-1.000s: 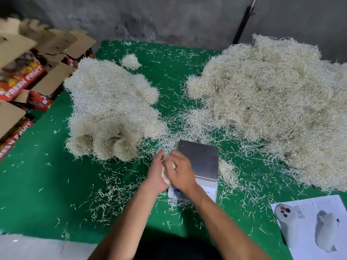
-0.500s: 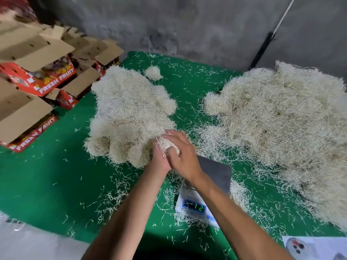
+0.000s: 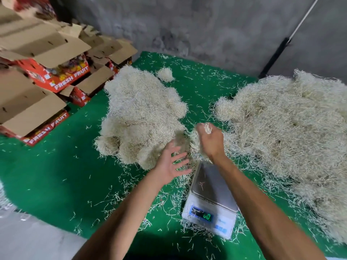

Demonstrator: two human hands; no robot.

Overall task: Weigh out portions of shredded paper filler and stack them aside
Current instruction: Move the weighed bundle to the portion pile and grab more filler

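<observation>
left hand spread, holding nothing | right hand pinching a paper tuft beside portion stack | scale bare | filler looks light, springy, sheds: cup whole clump from beneath

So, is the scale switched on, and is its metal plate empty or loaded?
On and nearly empty. The scale shows lit green digits on its display, and the plate carries only a few stray paper strands, no portion.
</observation>
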